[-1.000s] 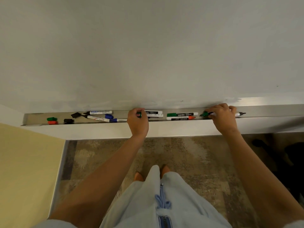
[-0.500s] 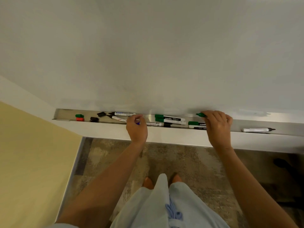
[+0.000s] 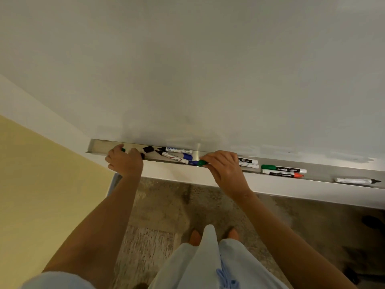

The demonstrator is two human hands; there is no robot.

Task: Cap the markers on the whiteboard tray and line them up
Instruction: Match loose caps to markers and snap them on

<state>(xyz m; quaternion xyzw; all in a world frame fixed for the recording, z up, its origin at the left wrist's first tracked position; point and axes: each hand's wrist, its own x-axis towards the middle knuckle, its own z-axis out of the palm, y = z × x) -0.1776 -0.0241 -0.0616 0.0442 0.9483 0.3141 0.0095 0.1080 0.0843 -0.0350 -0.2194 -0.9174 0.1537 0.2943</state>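
Both hands had shifted left along the tray (image 3: pixel 98 147) since half a second before: the left hand (image 3: pixel 125 161) from beside the blue-capped pens to the tray's left end, the right hand (image 3: pixel 224 167) from the green-capped pens to mid-tray. The left hand lay curled over the loose caps there, a green cap (image 3: pixel 123 150) showing at its 12 o'clock and a black one (image 3: pixel 142 155) at its 3 o'clock; whether it gripped anything could not be told. The right hand pinched a green cap (image 3: pixel 202 162) at its fingertips, at its 9 o'clock, touching a blue cap (image 3: pixel 193 163). Two uncapped black-tipped markers (image 3: pixel 177 150) lay between the hands. At the right hand's 3 o'clock lay white markers (image 3: pixel 249 162), a capped green marker (image 3: pixel 283 169), a red-tipped one (image 3: pixel 283 175), and farther off an uncapped black marker (image 3: pixel 356 180).
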